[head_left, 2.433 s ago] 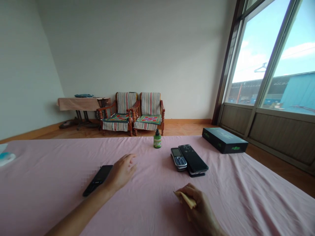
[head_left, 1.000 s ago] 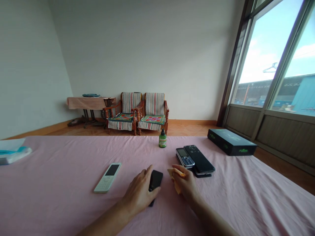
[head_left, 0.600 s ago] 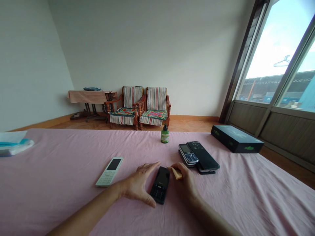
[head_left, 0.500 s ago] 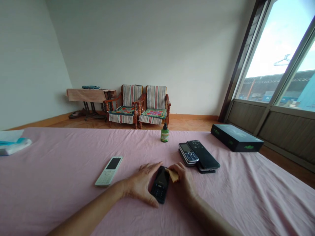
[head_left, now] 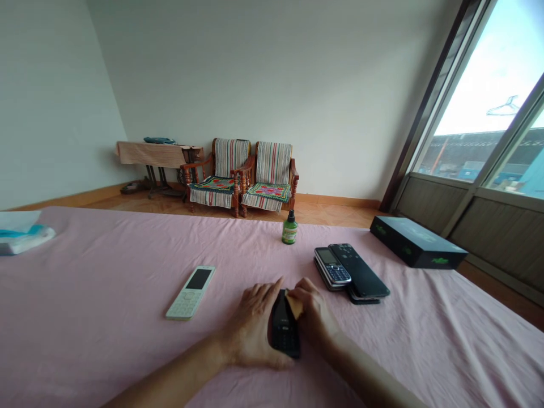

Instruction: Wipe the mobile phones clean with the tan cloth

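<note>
A black keypad phone (head_left: pixel 284 331) lies face up on the pink tablecloth (head_left: pixel 106 272) in front of me. My left hand (head_left: pixel 251 326) curls round its left edge and steadies it. My right hand (head_left: pixel 312 314) is closed on a small folded yellow cloth (head_left: pixel 294 306) and presses it on the phone's upper part. A white keypad phone (head_left: pixel 191 292) lies to the left of my hands.
A silver keypad phone (head_left: pixel 332 268) and a black phone (head_left: pixel 359 277) lie side by side to the right. A small green bottle (head_left: pixel 289 228) stands behind them. A black box (head_left: pixel 416 242) sits at the far right, a white and blue packet (head_left: pixel 21 238) at the far left.
My left hand brought the black phone from the left to the middle, uncovering the white phone. My right hand brought the yellow cloth onto the black phone. The camera tilted slightly.
</note>
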The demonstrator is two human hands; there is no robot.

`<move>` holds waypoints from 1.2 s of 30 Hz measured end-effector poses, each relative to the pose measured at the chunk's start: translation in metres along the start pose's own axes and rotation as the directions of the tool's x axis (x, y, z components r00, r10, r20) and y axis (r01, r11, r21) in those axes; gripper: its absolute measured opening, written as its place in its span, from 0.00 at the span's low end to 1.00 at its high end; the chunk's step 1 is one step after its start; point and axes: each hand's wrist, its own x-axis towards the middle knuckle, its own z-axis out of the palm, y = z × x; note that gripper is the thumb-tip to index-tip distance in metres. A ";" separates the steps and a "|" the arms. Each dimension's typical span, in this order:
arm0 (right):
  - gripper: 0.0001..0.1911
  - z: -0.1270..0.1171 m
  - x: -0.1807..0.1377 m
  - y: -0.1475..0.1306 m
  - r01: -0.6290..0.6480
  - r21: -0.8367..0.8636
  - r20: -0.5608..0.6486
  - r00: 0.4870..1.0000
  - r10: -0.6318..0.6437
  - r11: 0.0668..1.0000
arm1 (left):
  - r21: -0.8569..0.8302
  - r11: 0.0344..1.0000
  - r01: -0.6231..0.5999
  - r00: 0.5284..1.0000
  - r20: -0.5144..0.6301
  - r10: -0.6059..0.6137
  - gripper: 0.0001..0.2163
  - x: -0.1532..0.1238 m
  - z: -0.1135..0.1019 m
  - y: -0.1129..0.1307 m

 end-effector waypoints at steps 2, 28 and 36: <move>0.11 0.002 0.011 0.005 0.008 0.003 -0.003 1.000 -0.008 1.000 | -0.008 1.000 0.015 0.998 0.066 -0.014 0.60 -0.001 -0.003 -0.004; 0.13 -0.002 0.003 -0.014 0.039 -0.128 0.090 0.996 -0.027 0.991 | 0.012 1.000 0.006 0.999 0.038 -0.006 0.51 0.001 -0.010 -0.016; 0.17 0.002 0.012 -0.015 0.004 -0.137 0.083 0.996 0.008 0.991 | 0.033 0.999 0.008 0.998 0.060 -0.010 0.48 0.002 -0.015 -0.011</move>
